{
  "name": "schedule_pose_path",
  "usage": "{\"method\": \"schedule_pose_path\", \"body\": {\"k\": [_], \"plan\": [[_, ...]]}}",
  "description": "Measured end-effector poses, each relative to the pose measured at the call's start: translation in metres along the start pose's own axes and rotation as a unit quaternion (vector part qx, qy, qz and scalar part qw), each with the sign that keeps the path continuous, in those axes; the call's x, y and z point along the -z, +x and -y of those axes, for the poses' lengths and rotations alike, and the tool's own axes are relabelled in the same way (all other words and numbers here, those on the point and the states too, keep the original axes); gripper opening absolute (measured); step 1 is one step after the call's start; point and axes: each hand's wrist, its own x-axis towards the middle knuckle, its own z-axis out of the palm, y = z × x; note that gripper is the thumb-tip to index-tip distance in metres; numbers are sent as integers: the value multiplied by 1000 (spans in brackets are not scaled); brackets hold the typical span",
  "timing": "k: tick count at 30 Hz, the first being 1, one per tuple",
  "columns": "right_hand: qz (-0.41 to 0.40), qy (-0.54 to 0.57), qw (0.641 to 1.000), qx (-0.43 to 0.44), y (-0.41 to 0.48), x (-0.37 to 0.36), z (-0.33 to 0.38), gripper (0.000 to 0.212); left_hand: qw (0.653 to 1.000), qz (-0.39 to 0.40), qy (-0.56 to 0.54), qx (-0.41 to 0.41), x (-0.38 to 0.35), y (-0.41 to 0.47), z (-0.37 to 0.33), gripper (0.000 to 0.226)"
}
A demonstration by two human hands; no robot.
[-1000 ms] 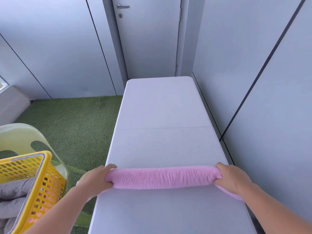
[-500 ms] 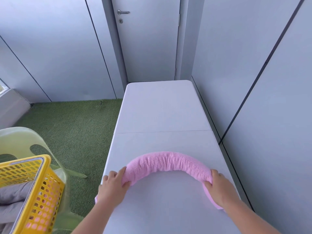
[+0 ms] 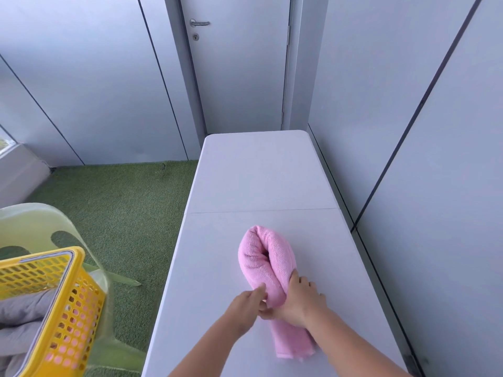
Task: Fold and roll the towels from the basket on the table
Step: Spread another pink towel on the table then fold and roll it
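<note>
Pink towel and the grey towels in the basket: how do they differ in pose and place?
The pink towel is rolled and bent double on the table, held by the left hand and right hand; the grey towels lie loose in the yellow basket, untouched. Both are soft cloth.

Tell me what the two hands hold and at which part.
The left hand and the right hand grip the rolled pink terry towel, bent double, where its two halves meet, near its ends.
</note>
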Motion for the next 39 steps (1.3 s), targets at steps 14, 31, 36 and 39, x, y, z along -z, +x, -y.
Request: {"method": "schedule_pose_path", "body": {"k": [14,31,36,39], "plan": [[-76,-229,936,254,12,-12,-40,103,776,-32,561,-286,6,20,-6,117],[-46,-164,971,168,-2,39,-70,79,801,-130,558,-176,43,-9,6,94],[-112,-177,949,234,-7,117,-23,79,782,-234,548,-181,85,-43,-48,91],[-154,-188,933,267,-19,158,18,80,764,-297,542,-183,120,-72,-75,92]]}}
